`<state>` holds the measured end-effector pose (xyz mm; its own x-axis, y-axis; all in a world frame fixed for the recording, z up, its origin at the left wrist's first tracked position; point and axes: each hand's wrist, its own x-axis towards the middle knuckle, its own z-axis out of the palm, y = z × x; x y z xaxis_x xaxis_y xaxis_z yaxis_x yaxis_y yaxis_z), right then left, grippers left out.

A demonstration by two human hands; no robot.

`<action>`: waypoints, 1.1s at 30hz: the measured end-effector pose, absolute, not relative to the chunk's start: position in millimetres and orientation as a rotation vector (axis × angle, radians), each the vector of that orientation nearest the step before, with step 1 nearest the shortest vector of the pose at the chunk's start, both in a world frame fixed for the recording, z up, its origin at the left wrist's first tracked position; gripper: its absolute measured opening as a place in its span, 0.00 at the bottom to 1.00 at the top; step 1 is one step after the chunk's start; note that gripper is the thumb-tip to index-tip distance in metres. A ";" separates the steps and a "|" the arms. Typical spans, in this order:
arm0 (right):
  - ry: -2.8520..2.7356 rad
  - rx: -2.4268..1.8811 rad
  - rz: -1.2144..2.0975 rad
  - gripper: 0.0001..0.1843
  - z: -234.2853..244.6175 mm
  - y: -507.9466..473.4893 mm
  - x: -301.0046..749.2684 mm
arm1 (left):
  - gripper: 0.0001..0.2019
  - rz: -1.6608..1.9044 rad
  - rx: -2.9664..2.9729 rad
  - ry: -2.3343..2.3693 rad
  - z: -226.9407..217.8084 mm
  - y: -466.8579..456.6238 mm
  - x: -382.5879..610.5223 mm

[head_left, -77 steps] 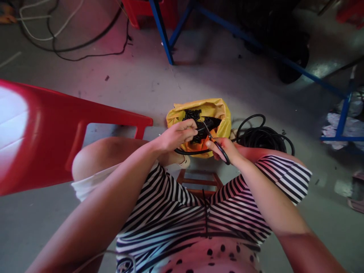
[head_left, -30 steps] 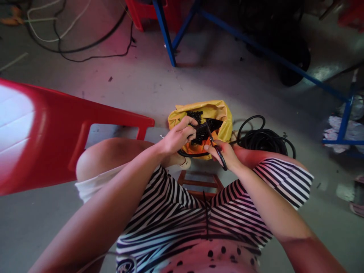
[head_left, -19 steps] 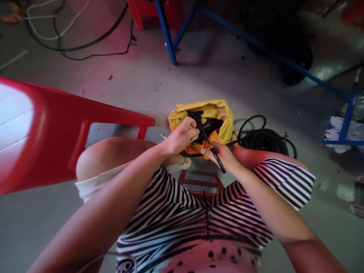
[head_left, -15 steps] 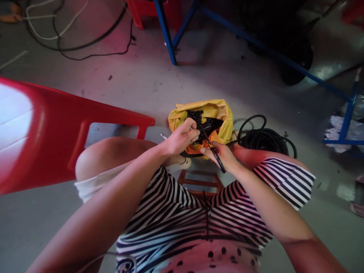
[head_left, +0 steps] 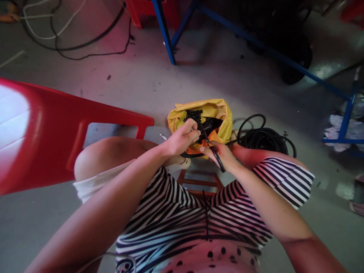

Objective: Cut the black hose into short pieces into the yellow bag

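Observation:
In front of me on the floor stands a yellow bag [head_left: 226,123] with its top folded open, showing an orange inside. Many small black pieces [head_left: 193,114] lie in it. My left hand [head_left: 184,137] is closed over the bag's near left side, and what its fingers pinch is too small to make out. My right hand [head_left: 223,153] is wrapped round black-handled scissors [head_left: 218,158] with a yellowish part near the pivot. Their tips point up and left, close to my left fingertips.
A coil of black cable [head_left: 264,141] lies right of the bag. To the left is a red plastic stool [head_left: 57,132]. A blue metal frame [head_left: 247,36] crosses the far side. Loose cables [head_left: 93,43] lie at the upper left. Below the bag is a wooden stool [head_left: 200,182].
The view has shifted very slightly. Both hands and the scissors keep almost the same place over the bag.

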<state>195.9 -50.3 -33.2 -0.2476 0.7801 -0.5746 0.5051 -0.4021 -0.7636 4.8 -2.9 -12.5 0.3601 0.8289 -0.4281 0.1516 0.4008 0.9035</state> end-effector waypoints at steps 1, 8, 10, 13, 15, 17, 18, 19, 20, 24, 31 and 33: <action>-1.558 -1.762 1.703 0.23 -33.8 -50.3 195.9 | 0.08 0.571 1.099 1.143 -12.4 -3.0 4.8; -1.558 -1.753 1.717 0.23 -38.0 -50.6 196.7 | 0.08 0.573 1.087 1.139 -12.8 -2.9 6.3; -1.553 -1.750 1.718 0.23 -37.4 -50.4 196.6 | 0.08 0.565 1.085 1.130 -12.6 -2.6 6.9; -1.554 -1.756 1.720 0.23 -35.5 -50.0 196.4 | 0.08 0.558 1.094 1.127 -12.2 -2.7 7.6; -1.564 -1.766 1.719 0.23 -34.2 -49.7 196.4 | 0.08 0.558 1.104 1.127 -12.3 -3.2 7.7; -1.580 -1.773 1.713 0.24 -32.8 -49.2 196.3 | 0.08 0.558 1.101 1.116 -12.7 -3.8 7.5; -1.590 -1.774 1.706 0.24 -32.2 -49.1 196.2 | 0.08 0.555 1.094 1.102 -13.0 -3.9 7.2; -1.602 -1.774 1.699 0.25 -31.5 -49.0 195.9 | 0.08 0.554 1.087 1.087 -13.2 -3.9 6.8; -1.614 -1.776 1.690 0.25 -31.0 -49.0 195.6 | 0.08 0.552 1.079 1.073 -13.4 -3.7 6.3; -1.640 -1.786 1.642 0.30 -31.4 -50.0 194.4 | 0.09 0.587 1.040 1.066 -14.8 -1.4 4.7; -1.544 -1.758 1.556 0.32 -40.5 -49.6 197.7 | 0.08 0.617 0.994 1.135 -16.3 2.0 4.7; -1.515 -1.753 1.560 0.31 -41.5 -49.3 198.6 | 0.08 0.595 1.055 1.135 -15.0 2.6 3.3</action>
<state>198.6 -49.3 -41.5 -0.1760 0.8509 -0.4950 0.4700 -0.3692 -0.8017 3.3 2.6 -15.0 0.3510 0.8302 -0.4330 0.1167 0.4200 0.9000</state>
